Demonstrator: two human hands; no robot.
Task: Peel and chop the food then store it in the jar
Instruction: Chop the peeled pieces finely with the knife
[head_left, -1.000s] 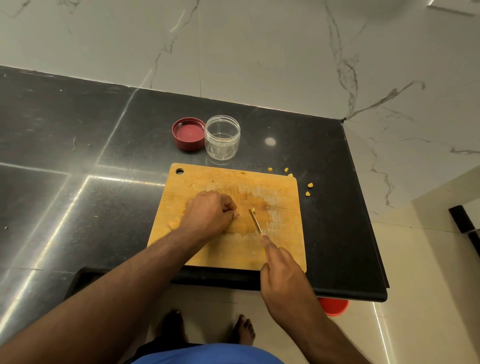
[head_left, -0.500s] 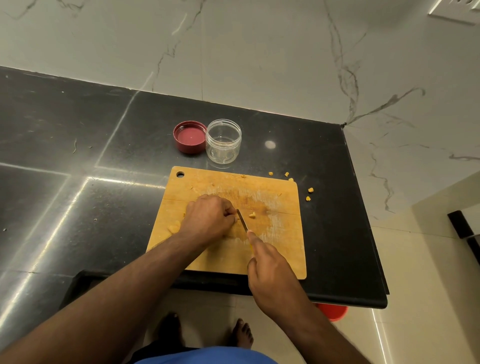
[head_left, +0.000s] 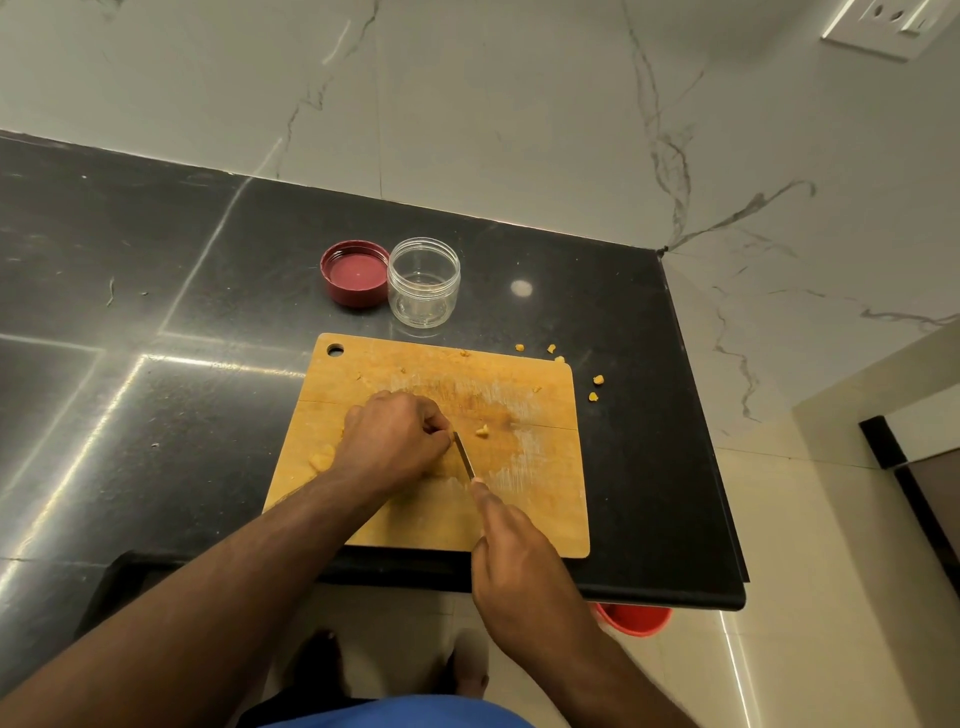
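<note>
Two hands work on the wooden cutting board (head_left: 545, 519), so I judge chopping is under way: my left hand (head_left: 395, 441) curls over a yellow food piece, mostly hidden, and my right hand (head_left: 519, 566) grips the knife (head_left: 464, 454), blade beside the left knuckles. One cut chunk (head_left: 482, 430) lies just right of the blade, and the clear jar (head_left: 424, 283) stands open beyond the board beside its red lid (head_left: 355, 273). Next I need a straight cut down, clear of those knuckles.

there is a single view, from a wide-angle camera worn on the person's head. it looks forward and steeply down over the black worktop (head_left: 156, 291), near enough that both forearms reach in from the bottom edge toward the cutting board (head_left: 540, 499) at the middle. the marble wall (head_left: 519, 104) fills the top, a wall socket (head_left: 883, 26) sits at the upper right corner, and the floor (head_left: 831, 571) shows at the lower right. straight lines bend toward the edges.
</note>
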